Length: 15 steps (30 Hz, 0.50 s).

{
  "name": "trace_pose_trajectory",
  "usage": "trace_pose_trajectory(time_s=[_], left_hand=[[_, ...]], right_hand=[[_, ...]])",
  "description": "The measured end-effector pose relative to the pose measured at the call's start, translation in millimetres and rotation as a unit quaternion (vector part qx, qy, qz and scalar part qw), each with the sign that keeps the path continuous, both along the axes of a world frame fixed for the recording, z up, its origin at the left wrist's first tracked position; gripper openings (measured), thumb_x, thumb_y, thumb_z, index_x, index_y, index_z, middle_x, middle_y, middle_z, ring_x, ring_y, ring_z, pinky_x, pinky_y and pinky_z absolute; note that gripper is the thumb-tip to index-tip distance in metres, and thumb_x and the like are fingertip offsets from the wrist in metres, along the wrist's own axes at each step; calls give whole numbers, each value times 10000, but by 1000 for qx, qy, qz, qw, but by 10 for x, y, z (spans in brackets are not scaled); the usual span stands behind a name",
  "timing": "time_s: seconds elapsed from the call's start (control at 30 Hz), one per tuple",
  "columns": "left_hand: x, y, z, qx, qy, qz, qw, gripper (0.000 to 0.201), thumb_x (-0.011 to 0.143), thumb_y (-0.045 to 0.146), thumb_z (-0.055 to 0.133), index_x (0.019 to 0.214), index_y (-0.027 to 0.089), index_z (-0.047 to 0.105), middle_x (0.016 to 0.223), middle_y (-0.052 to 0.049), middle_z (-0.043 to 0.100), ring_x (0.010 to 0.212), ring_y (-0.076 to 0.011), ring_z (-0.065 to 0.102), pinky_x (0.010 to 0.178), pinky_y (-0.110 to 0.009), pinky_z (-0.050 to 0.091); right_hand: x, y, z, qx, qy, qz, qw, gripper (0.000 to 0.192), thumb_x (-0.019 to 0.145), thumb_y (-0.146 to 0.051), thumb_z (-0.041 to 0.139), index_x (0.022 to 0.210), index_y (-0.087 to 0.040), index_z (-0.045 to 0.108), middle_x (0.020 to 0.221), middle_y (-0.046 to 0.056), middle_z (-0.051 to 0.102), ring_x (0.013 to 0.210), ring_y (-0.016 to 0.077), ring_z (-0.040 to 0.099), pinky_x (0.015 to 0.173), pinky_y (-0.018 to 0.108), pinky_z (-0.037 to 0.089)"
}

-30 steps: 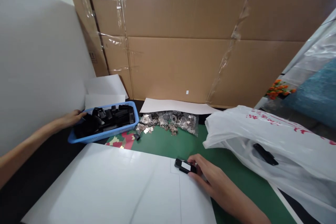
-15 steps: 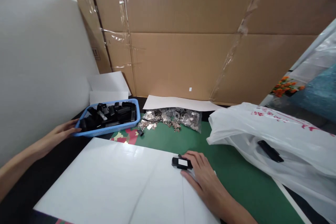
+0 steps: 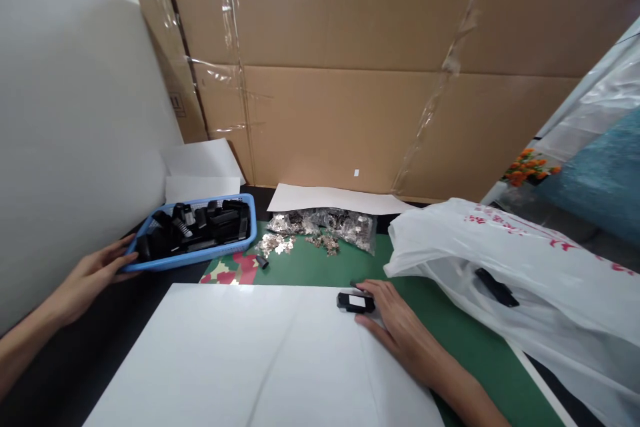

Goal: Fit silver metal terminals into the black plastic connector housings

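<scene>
At the left, my left hand point(image 3: 100, 273) grips the near-left end of a blue plastic basket point(image 3: 200, 255). Black plastic parts point(image 3: 203, 223) fill the basket. My right hand point(image 3: 395, 317) lies at the far right part of a white board point(image 3: 225, 347), its thumb and fingers apart. A small black block with a white label point(image 3: 355, 302) lies on the board, just off the fingertips. Whether the fingers touch the block's right end I cannot tell. A dark bit shows by the index fingertip.
Behind the board are clear bags of small metal pieces point(image 3: 345, 227), loose metal pieces point(image 3: 275, 244) and a short black cylinder point(image 3: 262, 261). A white plastic bag point(image 3: 450, 233) with a black part point(image 3: 497, 287) in it lies right. A cardboard wall point(image 3: 330, 113) stands behind.
The white board has turned so its far edge is now nearly level. My right hand and the black block have shifted slightly right. The basket and my left hand have come slightly left and nearer.
</scene>
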State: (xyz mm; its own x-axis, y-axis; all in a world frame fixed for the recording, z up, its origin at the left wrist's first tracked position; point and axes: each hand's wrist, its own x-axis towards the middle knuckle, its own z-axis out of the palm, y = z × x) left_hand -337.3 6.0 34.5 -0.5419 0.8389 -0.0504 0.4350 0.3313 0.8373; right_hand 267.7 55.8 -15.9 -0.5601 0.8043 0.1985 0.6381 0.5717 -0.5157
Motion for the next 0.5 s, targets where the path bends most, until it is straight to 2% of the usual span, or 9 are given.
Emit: trace_pose_trajectory(time_s=[0.13, 0.27, 0.4, 0.5], left_hand=[[43, 70, -113, 32, -48, 31, 998, 1171, 534, 655, 804, 1560, 200, 469, 1673, -79, 409, 1364, -469, 569, 1101, -507, 561], [77, 114, -195, 55, -62, 46, 996, 996, 620, 568, 779, 1515, 212, 522, 1610, -59, 506, 1349, -428, 595, 1088, -492, 571], [104, 228, -153, 77, -46, 67, 994, 850, 701, 468, 723, 1464, 131, 564, 1362, -99, 691, 1176, -380, 698, 1032, -535, 594], [70, 399, -32, 97, -14, 82, 992, 661, 727, 359, 701, 1308, 46, 664, 1133, -97, 759, 994, -303, 738, 964, -534, 625]], right_hand=[[-20, 44, -39, -11, 7, -15, 1000, 398, 1050, -409, 547, 1403, -237, 486, 1415, 132, 548, 1371, 282, 503, 1181, 519, 423], [-30, 82, -19, -35, 5, -24, 999, 487, 1039, -459, 554, 1460, -243, 440, 1511, 133, 503, 1453, 282, 437, 1225, 531, 362], [-49, 105, 20, -51, 2, -39, 998, 534, 1035, -487, 550, 1496, -252, 420, 1567, 123, 480, 1488, 284, 415, 1249, 538, 326], [-50, 138, 2, -58, 2, -47, 997, 561, 1017, -531, 564, 1495, -267, 435, 1571, 116, 490, 1493, 299, 419, 1254, 533, 326]])
